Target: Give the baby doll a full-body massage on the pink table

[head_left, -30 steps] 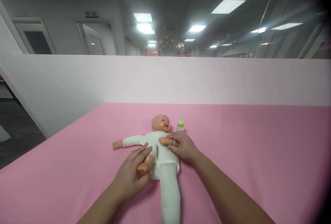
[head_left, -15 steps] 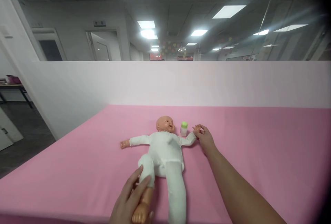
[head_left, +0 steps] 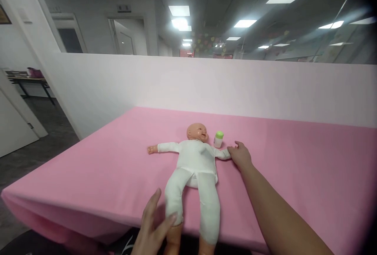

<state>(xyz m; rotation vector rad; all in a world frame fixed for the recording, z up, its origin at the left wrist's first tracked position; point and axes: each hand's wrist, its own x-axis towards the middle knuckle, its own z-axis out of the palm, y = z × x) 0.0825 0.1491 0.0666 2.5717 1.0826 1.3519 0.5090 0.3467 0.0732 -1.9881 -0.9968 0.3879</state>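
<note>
A baby doll (head_left: 196,159) in a white bodysuit lies on its back, head toward the wall, on a pink cloth (head_left: 118,168). My right hand (head_left: 242,156) is closed around the doll's hand and wrist on the right side, hiding most of that small hand. Beside the doll's lower leg on the left, my left hand (head_left: 150,225) has its fingers spread, and the thumb rests on or just over the white leg cuff. Both bare feet are cut off by the lower frame edge. A small bottle with a green cap (head_left: 218,139) stands by the doll's head.
The pink-covered table ends at a near edge below the doll's legs. Behind it rises a white wall (head_left: 182,84) with a glass or mirror panel above. On the left are a white door (head_left: 17,117) and a desk (head_left: 26,78) with a purple bag.
My left hand has loosened from the doll's lower leg, and that leg now lies straighter. My right hand now covers more of the doll's hand. The camera view has tilted down and shifted left.
</note>
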